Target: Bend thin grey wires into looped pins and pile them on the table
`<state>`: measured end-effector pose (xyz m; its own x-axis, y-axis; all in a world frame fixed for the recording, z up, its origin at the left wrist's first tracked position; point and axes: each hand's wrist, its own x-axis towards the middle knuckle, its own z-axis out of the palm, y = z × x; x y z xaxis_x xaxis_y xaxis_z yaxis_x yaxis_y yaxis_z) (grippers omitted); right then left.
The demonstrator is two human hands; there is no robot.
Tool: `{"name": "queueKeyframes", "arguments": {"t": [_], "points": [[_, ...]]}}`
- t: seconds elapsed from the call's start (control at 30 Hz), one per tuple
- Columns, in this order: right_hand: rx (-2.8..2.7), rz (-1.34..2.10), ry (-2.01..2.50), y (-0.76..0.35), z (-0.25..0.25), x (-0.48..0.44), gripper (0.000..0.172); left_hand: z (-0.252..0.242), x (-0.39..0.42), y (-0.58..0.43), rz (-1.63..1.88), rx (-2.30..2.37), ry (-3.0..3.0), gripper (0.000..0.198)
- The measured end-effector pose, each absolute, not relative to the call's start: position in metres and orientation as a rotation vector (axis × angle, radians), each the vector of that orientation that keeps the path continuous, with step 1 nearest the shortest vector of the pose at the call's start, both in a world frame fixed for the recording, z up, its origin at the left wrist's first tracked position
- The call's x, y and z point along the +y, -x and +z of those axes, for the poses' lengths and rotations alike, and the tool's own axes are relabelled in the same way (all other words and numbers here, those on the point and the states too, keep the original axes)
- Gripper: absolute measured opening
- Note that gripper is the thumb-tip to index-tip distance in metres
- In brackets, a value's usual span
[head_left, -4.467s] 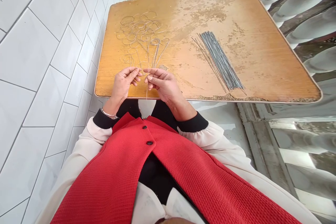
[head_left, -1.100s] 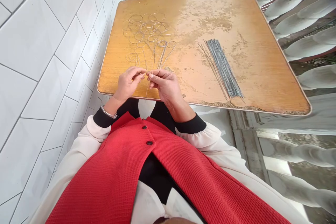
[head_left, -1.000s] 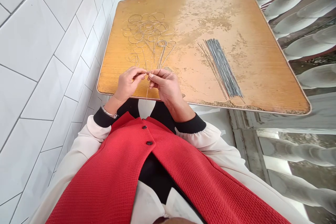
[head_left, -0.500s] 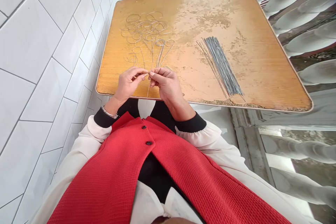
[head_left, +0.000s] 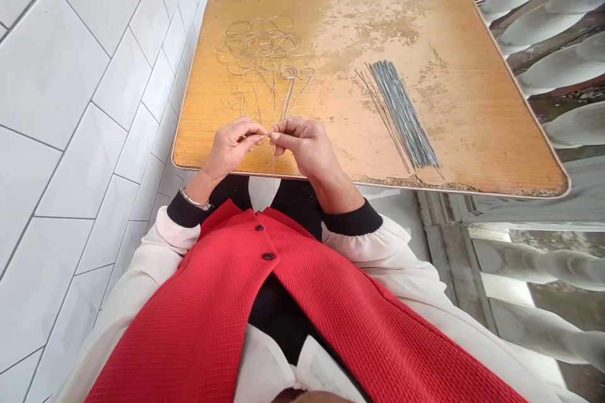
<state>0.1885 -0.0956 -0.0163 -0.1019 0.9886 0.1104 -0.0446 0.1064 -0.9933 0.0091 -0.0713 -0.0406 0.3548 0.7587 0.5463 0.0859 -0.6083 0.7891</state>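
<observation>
My left hand (head_left: 236, 141) and my right hand (head_left: 300, 141) meet fingertip to fingertip above the near edge of the table. Both pinch one thin wire (head_left: 273, 167), whose lower end hangs down past the table edge. The part between my fingertips is too small to make out. Just beyond my hands lie several wires with looped ends (head_left: 288, 88), their straight tails pointing toward me. Behind them spreads a loose tangle of curled wires (head_left: 262, 44). To the right of my right hand rests a thick bundle of straight grey wires (head_left: 404, 113).
The worn wooden table (head_left: 340, 94) has peeling patches on its right side and a chipped near edge. A few single straight wires (head_left: 382, 116) lie left of the bundle. A white tiled wall (head_left: 94, 107) runs along the left; white balusters (head_left: 558, 69) stand on the right.
The wire's hanging end has swung slightly right and now points more straight down. My right hand has turned a little, its wrist shifting right. Both hands still pinch.
</observation>
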Motion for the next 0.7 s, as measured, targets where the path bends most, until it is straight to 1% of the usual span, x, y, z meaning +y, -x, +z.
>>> {"name": "queueKeyframes", "arguments": {"t": [0.23, 0.37, 0.53, 0.7], "points": [[-1.247, 1.285, 1.062, -0.189, -0.013, -0.094, 0.022, -0.042, -0.072, -0.009, 1.256, 0.823, -1.834, 0.013], [-1.119, 1.332, 1.05, -0.185, -0.015, -0.094, 0.018, -0.043, -0.073, -0.009, 1.218, 0.899, -1.8, 0.027], [-1.068, 1.371, 1.025, -0.182, -0.018, -0.095, 0.018, -0.051, -0.07, -0.009, 1.243, 0.904, -1.789, 0.031], [-1.098, 1.34, 1.1, -0.179, -0.019, -0.089, 0.019, -0.06, -0.061, -0.005, 1.259, 1.0, -1.814, 0.035]]}}
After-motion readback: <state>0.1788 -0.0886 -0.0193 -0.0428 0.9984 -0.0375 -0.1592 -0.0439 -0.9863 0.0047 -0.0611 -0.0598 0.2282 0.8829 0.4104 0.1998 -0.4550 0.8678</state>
